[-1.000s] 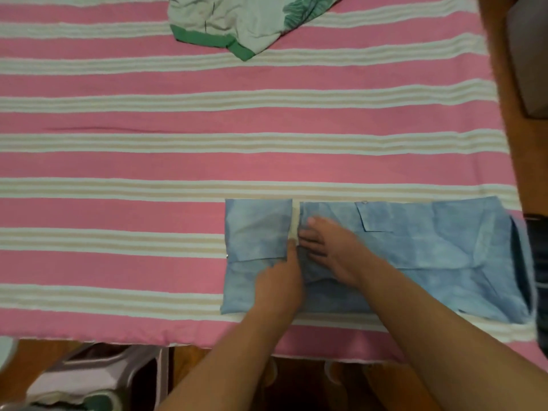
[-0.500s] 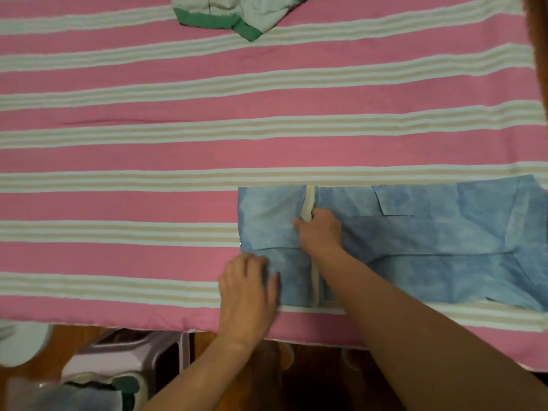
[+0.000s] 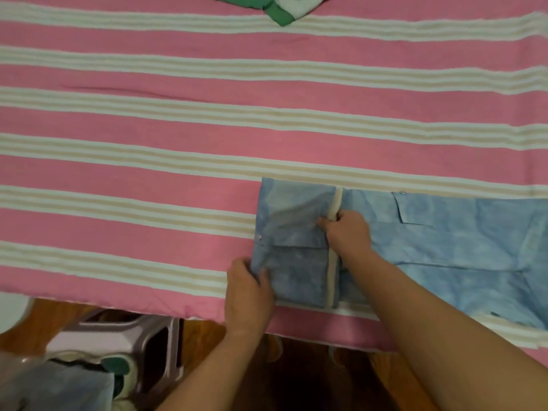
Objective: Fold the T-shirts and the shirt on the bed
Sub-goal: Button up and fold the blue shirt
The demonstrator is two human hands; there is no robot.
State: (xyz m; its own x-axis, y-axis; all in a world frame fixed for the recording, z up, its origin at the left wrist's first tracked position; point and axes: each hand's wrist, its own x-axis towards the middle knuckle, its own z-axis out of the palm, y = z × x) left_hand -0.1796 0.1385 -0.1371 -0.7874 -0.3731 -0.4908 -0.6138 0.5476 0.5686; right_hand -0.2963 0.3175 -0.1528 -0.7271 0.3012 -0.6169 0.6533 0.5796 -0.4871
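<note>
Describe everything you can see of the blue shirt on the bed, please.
The blue shirt is mottled light blue, of thin woven-looking cloth, with a cream strip, small snaps and a flapped pocket. It lies flat, partly folded into a long band, along the near edge of the striped bed cover; its right end runs out of frame. The left hand pinches its left end, slightly lifted. The right hand grips the cream strip.

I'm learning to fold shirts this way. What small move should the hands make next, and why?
Probably the left hand, gripping the lifted left end of the blue shirt, carries it rightward over the cream strip, where the right hand pins the fold line.
</note>
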